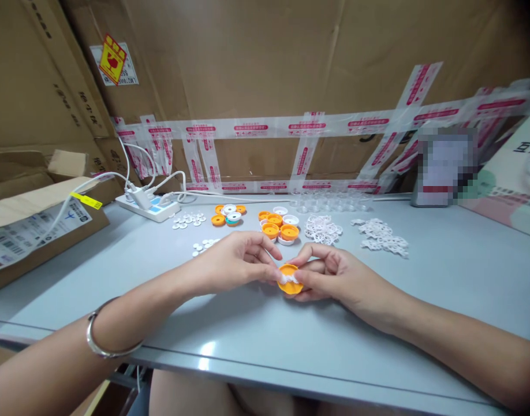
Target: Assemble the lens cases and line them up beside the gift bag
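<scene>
Just above the grey table [256, 335], a round orange cap [290, 290] is held tilted, its open side facing me. A crumpled white piece [288, 279], perhaps of the lacy sort on the table, lies across its inside. My right hand [340, 271] grips the cap from the right, thumb over the rim and on the white piece, fingers behind. From the other side, my left hand [236, 263] pinches at the left rim, thumb against the white piece and index finger raised above. The tips of its other fingers are hidden.
Beyond my hands lie orange and white caps [271, 231], small white discs [189, 221] and white lacy pieces [323, 230]. Clear small cups [329, 202] line the back. A power strip [161, 211] sits left, a phone-like device [442, 167] right. A large taped carton [247, 69] stands behind.
</scene>
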`<state>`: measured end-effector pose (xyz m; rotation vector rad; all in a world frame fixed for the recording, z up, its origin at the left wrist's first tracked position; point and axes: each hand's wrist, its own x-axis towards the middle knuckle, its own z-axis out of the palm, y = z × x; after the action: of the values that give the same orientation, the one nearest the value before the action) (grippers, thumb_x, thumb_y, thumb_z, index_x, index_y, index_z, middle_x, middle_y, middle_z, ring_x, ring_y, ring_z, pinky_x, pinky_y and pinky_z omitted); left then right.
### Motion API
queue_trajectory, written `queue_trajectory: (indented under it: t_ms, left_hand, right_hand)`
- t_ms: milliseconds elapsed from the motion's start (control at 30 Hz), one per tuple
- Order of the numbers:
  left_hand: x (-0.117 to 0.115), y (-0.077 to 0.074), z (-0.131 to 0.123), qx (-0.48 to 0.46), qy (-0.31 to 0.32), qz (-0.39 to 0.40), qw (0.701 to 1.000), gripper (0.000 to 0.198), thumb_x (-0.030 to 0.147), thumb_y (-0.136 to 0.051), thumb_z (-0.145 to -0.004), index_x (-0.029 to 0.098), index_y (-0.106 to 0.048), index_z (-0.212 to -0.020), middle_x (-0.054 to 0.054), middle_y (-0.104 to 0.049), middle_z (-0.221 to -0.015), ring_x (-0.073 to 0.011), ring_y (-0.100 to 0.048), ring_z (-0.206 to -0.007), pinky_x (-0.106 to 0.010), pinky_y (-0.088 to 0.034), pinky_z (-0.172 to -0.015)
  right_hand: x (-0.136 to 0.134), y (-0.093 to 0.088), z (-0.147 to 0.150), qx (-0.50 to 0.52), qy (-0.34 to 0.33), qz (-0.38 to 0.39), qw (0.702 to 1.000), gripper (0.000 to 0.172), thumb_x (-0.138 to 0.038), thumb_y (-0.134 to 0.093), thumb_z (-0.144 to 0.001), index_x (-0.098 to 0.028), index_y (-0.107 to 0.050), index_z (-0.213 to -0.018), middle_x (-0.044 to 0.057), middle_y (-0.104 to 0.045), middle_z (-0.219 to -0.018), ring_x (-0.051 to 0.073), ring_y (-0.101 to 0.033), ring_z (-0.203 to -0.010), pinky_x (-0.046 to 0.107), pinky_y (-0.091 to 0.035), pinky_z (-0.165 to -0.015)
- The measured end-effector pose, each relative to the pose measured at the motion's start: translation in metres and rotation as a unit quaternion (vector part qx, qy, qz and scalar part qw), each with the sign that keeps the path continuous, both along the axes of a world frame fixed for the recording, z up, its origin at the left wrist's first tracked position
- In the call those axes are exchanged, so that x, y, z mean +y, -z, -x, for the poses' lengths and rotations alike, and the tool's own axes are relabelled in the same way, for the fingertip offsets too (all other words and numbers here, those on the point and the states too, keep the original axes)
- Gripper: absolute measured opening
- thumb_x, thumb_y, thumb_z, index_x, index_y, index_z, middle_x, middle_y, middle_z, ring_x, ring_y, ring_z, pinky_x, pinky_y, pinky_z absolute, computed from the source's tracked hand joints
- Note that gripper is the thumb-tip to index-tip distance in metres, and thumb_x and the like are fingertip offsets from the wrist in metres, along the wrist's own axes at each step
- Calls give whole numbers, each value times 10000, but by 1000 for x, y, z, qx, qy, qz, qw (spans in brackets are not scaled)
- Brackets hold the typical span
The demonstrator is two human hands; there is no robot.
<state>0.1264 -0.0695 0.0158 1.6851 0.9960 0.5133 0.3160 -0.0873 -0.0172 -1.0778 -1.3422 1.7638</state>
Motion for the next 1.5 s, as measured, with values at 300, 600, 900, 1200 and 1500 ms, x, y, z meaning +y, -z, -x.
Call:
queue_trajectory:
  t_ms: [300,600,900,1200,1500]
  left_hand:
    - [-3,-11,20,291,47,-301,907,400,437,-608,-718,216,-566,-1049,-52,-565,-1038,-208,-523,-945,-286,-410,-771]
    - [1,-3,16,303,46,-305,902,221,266,-544,-776,196,-596,-979,-55,-588,-973,-192,-550,-860,-292,-432,-721]
    - [-1,-19,16,24,89,-177,980,268,191,-585,-768,186,-555,-1035,-61,-579,-1099,-164,-563,-988,-326,-466,-862]
    - [0,-7,7,-65,74,-112,989,282,143,-631,-724,155,-511,-980,-67,-563,-1059,-175,-585,-959,-320,-498,-811]
    - [-2,-9,3,-29,65,-119,990,256,128,-627,-719,129,-521,-952,-76,-629,-999,-190,-628,-926,-327,-516,-807]
  right_hand:
    - [2,-2,-2,-11,37,23,999,307,-320,-752,-590,-180,-533,-755,10,-699,-683,123,-671,-649,252,-549,-688]
    - [1,-4,-3,0,13,32,999,334,-284,-739,-628,-178,-545,-878,26,-708,-788,119,-667,-740,231,-524,-720]
    - [2,-3,-5,-77,45,-45,995,354,-273,-754,-578,-215,-545,-858,-12,-703,-757,141,-657,-711,248,-489,-657]
    - [-3,-9,-2,-96,62,-91,989,306,-269,-740,-583,-197,-542,-805,8,-713,-744,165,-677,-735,260,-506,-667]
    - [-3,-7,0,-86,60,-126,986,292,-256,-745,-568,-196,-542,-769,5,-711,-729,161,-681,-720,251,-520,-647]
